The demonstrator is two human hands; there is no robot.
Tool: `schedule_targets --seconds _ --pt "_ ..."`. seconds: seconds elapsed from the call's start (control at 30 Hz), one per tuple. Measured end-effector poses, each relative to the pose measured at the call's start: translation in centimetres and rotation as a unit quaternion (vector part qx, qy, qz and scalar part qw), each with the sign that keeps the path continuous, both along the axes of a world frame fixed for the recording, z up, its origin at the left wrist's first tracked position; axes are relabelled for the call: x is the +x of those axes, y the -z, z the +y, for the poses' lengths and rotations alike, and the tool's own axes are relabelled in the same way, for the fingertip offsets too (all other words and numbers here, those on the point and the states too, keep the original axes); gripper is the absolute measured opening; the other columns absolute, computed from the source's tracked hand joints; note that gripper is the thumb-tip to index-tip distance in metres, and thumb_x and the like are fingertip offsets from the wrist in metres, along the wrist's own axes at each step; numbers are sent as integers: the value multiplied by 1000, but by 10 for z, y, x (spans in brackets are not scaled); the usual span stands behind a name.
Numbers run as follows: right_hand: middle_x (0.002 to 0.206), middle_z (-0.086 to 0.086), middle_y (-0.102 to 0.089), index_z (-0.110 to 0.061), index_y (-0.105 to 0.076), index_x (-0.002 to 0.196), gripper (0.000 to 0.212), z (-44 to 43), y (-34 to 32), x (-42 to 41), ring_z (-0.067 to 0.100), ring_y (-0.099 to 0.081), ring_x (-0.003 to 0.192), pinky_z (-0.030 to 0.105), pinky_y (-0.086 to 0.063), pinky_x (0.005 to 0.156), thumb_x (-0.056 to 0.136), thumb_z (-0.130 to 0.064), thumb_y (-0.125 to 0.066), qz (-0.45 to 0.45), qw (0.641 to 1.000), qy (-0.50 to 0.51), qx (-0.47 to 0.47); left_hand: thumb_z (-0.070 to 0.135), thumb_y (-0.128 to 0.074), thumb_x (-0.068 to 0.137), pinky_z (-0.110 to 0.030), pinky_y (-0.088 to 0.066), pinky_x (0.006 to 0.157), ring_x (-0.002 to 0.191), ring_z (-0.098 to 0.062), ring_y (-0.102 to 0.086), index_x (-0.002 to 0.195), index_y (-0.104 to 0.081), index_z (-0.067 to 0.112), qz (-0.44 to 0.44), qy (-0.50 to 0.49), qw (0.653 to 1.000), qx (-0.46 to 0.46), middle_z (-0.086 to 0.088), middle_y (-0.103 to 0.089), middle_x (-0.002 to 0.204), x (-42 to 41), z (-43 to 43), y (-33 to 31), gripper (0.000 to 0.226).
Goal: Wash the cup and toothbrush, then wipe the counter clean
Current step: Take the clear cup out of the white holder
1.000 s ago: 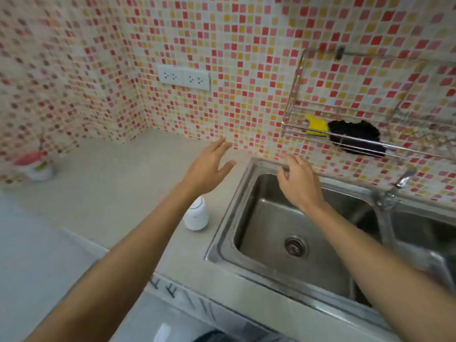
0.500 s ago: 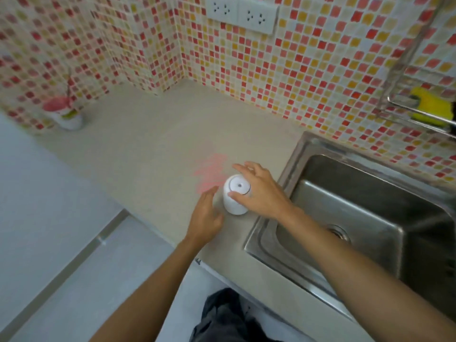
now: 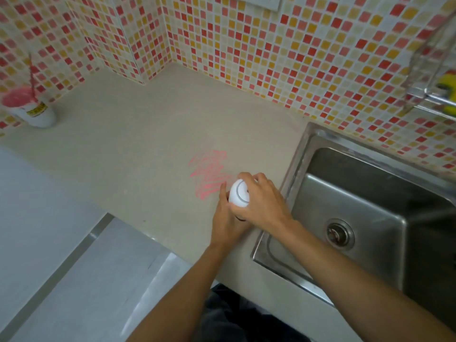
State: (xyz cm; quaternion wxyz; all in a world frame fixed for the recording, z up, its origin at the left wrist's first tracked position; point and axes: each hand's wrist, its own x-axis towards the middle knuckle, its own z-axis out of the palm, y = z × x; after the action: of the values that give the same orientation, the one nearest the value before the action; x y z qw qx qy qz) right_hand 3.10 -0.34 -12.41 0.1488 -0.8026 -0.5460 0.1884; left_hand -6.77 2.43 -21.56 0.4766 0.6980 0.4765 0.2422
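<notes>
From my remote station, far left: the cup (image 3: 39,117), white with a pink-filled top, stands on the counter (image 3: 135,144) against the tiled wall (image 3: 246,45). The pink toothbrush (image 3: 31,72) rises from it, too blurred for detail. Both are well apart from the hands.

Centre: a pink scribble (image 3: 209,172) marks the counter just left of a white bottle (image 3: 239,193). I see the left hand (image 3: 228,225) wrapped around the bottle's lower body from beneath, one digit up along its left side. The right hand (image 3: 265,202) clasps the bottle's upper part from the right, fingers curled over its rounded top. The bottle sits near the counter's edge by the sink (image 3: 296,156); I cannot tell whether its base touches the counter.

Right: the steel sink with its drain (image 3: 340,234) in the basin floor. At the far right edge, a wire rack (image 3: 419,58) on the wall holds a yellow sponge (image 3: 446,86).
</notes>
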Motion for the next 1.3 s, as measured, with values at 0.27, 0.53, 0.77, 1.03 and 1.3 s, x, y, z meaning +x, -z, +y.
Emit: schedule_targets --seconds 0.27,0.53,0.77,1.03,1.3 --pt "122 0 -48 -31 -41 133 71 3 -23 18 23 -49 110 37 -48 86 70 -49 -67 -20 993 -111 -22 55 -81 61 -42 -54 88 114 -13 -60 150 6 35 4 20 999 -26 11 -56 132 -3 6 5 126" --pt "116 -2 -53 -31 -46 129 73 7 -53 37 19 -53 105 29 -43 89 65 -60 -67 -17 993 -107 36 53 -83 62 -38 -53 90 117 -17 -59 152 -2 24 8 4 1000 -5 5 -53 137 -4 5 3 124" --pt "108 -6 -57 -23 -52 117 52 20 -63 79 16 -57 93 31 -50 74 79 -58 -64 97 976 140 137 52 -82 65 -25 -45 92 121 -13 -54 150 8 34 28 15 999 5 15 -51 136 -3 4 -1 125" --pt "111 9 -66 -12 -57 114 35 20 8 112 24 -66 101 46 -56 82 85 -28 -69 627 688 352 91 49 -82 66 -27 -43 95 124 -17 -52 151 -2 31 41 14 999 12 11 -49 140 -3 4 3 119" --pt "112 -2 -64 -13 -50 126 65 21 41 98 14 -65 99 28 -55 80 72 -33 -80 431 841 303 122 50 -82 66 -21 -36 99 131 -12 -43 150 -13 27 32 8 999 12 9 -41 147 -3 2 3 112"
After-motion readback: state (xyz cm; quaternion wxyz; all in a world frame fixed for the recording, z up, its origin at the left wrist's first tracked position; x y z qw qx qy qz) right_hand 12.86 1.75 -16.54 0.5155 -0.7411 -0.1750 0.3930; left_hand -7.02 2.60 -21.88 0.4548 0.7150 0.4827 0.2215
